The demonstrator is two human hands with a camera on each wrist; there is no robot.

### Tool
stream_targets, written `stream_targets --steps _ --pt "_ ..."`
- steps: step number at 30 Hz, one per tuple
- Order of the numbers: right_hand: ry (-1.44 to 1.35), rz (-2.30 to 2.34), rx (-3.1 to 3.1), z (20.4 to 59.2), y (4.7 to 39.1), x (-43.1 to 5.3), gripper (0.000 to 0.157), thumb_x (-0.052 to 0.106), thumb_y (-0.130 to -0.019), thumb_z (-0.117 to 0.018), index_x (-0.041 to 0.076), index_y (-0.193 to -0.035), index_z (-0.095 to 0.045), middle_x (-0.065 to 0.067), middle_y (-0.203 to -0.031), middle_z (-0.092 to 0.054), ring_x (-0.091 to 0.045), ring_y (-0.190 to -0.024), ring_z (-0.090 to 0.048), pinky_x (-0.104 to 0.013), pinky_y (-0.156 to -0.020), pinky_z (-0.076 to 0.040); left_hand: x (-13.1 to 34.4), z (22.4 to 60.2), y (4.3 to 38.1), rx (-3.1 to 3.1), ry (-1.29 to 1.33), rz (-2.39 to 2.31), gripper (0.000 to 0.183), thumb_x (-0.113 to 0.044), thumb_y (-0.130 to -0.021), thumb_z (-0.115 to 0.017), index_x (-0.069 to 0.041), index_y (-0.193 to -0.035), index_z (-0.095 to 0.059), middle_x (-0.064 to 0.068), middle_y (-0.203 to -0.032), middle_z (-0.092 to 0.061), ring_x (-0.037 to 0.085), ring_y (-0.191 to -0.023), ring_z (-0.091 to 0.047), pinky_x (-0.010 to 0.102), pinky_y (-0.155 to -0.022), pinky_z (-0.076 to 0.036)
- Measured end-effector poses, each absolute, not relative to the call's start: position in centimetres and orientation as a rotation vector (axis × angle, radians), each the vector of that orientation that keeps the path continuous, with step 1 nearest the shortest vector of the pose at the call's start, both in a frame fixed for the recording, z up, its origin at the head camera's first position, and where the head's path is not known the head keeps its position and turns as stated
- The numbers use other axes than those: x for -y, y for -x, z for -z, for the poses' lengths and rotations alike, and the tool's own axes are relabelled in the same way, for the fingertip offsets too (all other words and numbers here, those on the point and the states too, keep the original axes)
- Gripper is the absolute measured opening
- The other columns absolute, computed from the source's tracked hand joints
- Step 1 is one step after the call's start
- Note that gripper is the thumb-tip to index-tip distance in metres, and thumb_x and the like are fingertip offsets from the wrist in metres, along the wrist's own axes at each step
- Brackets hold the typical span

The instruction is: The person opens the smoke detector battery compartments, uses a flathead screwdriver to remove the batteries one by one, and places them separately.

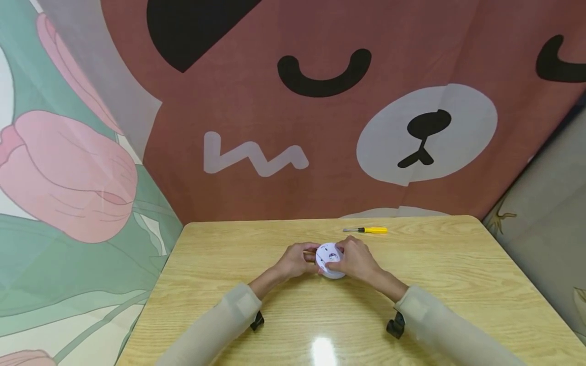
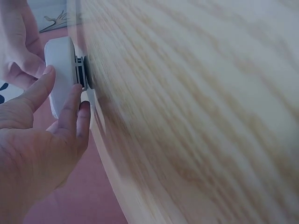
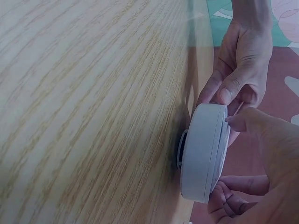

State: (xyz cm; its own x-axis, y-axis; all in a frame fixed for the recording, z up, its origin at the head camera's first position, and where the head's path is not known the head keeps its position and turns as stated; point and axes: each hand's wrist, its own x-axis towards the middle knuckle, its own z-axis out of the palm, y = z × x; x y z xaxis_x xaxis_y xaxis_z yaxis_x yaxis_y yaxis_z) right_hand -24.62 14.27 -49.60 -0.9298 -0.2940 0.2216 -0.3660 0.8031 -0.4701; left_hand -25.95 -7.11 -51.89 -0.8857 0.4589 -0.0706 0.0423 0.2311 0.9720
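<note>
A yellow-handled screwdriver (image 1: 368, 230) lies near the wooden bench's (image 1: 458, 284) far edge, before a bear-print cloth (image 1: 320, 112).

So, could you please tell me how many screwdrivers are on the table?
1. The yellow-handled screwdriver lies near the far edge of the table, beyond the round white device both hands hold. None appears hidden.

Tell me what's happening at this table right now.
A person grips a round white plastic device with both hands on the light wooden table. The left hand and right hand curl their fingers round its rim. A yellow-handled screwdriver lies untouched behind it, apart from both hands.
</note>
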Motion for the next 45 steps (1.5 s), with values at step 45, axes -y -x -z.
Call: stream_targets --steps 45 --pt "-0.747 -0.730 2.781 48.4 25.5 -24.0 0.060 0.016 -0.068 -0.091 -0.004 -0.121 -0.074 -0.006 -0.104 -0.065 -0.024 -0.097 -0.063 -0.048 -0.086 -0.056 6.8 51.5 26.3 -2.239 -0.511 -1.516 0.084 0.001 -0.077 -0.094 -0.001 -0.151 -0.054 0.012 -0.138 -0.068 0.033 -0.129 -0.064 0.039 -0.108 -0.054"
